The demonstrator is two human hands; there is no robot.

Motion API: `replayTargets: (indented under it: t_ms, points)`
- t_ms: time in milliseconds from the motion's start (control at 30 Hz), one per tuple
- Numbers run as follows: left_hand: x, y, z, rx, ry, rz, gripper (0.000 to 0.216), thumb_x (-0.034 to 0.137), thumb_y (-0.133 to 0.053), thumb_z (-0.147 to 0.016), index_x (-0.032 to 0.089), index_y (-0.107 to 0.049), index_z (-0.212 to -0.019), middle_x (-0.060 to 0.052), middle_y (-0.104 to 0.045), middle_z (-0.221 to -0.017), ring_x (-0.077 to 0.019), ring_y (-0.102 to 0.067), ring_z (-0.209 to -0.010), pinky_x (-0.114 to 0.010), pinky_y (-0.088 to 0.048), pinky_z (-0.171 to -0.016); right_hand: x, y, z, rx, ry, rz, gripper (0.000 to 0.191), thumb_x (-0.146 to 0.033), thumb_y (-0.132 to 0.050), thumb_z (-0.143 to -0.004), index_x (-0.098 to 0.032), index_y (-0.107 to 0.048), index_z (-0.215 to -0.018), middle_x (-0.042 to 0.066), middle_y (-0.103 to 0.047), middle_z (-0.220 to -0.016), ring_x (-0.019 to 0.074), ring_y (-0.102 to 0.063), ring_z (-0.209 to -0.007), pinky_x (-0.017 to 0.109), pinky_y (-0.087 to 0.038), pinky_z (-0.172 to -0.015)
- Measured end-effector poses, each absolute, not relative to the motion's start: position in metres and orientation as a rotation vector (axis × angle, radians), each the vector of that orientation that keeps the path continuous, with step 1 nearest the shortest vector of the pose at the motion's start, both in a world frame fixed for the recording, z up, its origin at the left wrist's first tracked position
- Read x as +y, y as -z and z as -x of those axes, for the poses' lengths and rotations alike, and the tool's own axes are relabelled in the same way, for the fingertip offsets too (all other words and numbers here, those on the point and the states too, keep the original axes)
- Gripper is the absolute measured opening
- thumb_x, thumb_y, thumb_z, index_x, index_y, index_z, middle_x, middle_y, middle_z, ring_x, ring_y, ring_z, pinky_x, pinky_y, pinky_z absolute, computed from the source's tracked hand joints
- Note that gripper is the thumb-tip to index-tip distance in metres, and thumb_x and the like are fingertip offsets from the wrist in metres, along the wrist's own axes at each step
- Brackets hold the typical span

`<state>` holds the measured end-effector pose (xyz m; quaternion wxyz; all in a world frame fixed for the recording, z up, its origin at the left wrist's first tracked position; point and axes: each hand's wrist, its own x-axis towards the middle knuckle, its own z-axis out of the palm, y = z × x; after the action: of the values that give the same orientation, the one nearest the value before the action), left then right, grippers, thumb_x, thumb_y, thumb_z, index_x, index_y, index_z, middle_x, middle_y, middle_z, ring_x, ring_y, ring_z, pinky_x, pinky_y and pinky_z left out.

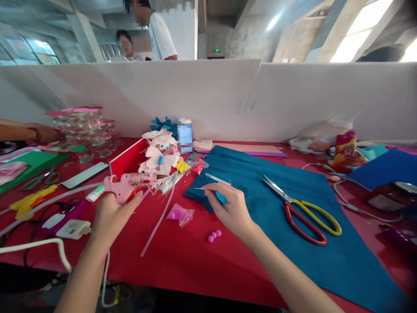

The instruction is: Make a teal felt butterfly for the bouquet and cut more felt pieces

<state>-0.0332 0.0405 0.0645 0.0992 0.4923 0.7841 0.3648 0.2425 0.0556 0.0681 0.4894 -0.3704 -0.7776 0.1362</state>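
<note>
My left hand (114,213) is wrapped round a pink hot glue gun (122,187), whose dark nozzle points right toward a bundle of thin wires (172,181). My right hand (228,202) pinches a thin white stick (199,188) by one end, above the corner of a blue felt sheet (247,191). Below, on the red tabletop, lie pink beads (214,236) in a short row and a small plastic bag of pink material (178,214). White butterfly-shaped felt pieces (159,160) with blue dots are heaped behind the glue gun.
Scissors (289,202) with red and yellow handles lie on the felt. A phone (185,137) stands upright at the back. A power strip (61,217) and cables crowd the left. A jar (392,195) stands right. Another person's hand (48,134) reaches toward stacked clear containers (86,130).
</note>
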Motion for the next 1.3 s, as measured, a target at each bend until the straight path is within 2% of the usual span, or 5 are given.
replayTargets:
  t_ms: [133, 267, 567, 1000, 1300]
  points:
    - [0.036, -0.075, 0.013, 2.303, -1.038, -1.414, 0.032, 0.051, -0.060, -0.057, 0.020, -0.054, -0.059, -0.004, -0.061, -0.055, -0.0242, -0.060, -0.060, -0.030, -0.042, -0.050, 0.054, -0.079, -0.235, -1.857, -0.261, 0.853, 0.015, -0.013, -0.052, -0.088, -0.017, -0.066, -0.090, 0.007, -0.067, -0.082, 0.0171, -0.063, -0.078, 0.028, -0.052, -0.069]
    - [0.031, -0.076, 0.006, 2.269, -1.034, -1.416, 0.030, 0.050, -0.058, -0.054, 0.020, -0.057, -0.062, -0.004, -0.061, -0.056, -0.0243, -0.060, -0.062, -0.029, -0.042, -0.050, 0.056, -0.081, -0.234, -1.845, -0.239, 0.846, 0.014, -0.012, -0.053, -0.088, -0.016, -0.066, -0.089, 0.007, -0.065, -0.082, 0.0173, -0.062, -0.079, 0.028, -0.052, -0.069]
    - [0.025, -0.078, -0.002, 2.226, -0.954, -1.516, 0.030, 0.050, -0.054, -0.056, 0.020, -0.056, -0.060, -0.002, -0.058, -0.051, -0.0222, -0.058, -0.060, -0.028, -0.041, -0.051, 0.054, -0.079, -0.238, -1.948, -0.090, 0.780, 0.015, -0.012, -0.051, -0.089, -0.015, -0.065, -0.092, 0.009, -0.063, -0.085, 0.0185, -0.058, -0.080, 0.032, -0.052, -0.071]
    - [0.023, -0.083, -0.010, 2.299, -0.873, -1.528, 0.025, 0.036, -0.061, -0.063, 0.021, -0.046, -0.049, 0.002, -0.052, -0.043, -0.0158, -0.053, -0.051, -0.024, -0.037, -0.047, 0.053, -0.079, -0.241, -2.076, -0.011, 0.767, 0.020, -0.007, -0.046, -0.090, -0.014, -0.064, -0.092, 0.009, -0.062, -0.086, 0.0187, -0.052, -0.079, 0.032, -0.049, -0.071]
    - [0.023, -0.080, -0.007, 2.259, -0.849, -1.658, 0.030, 0.044, -0.055, -0.063, 0.023, -0.040, -0.046, 0.002, -0.046, -0.041, -0.0160, -0.048, -0.045, -0.026, -0.034, -0.044, 0.052, -0.082, -0.239, -2.140, 0.055, 0.781, 0.021, -0.005, -0.045, -0.088, -0.014, -0.064, -0.091, 0.010, -0.061, -0.086, 0.0196, -0.050, -0.079, 0.032, -0.048, -0.069]
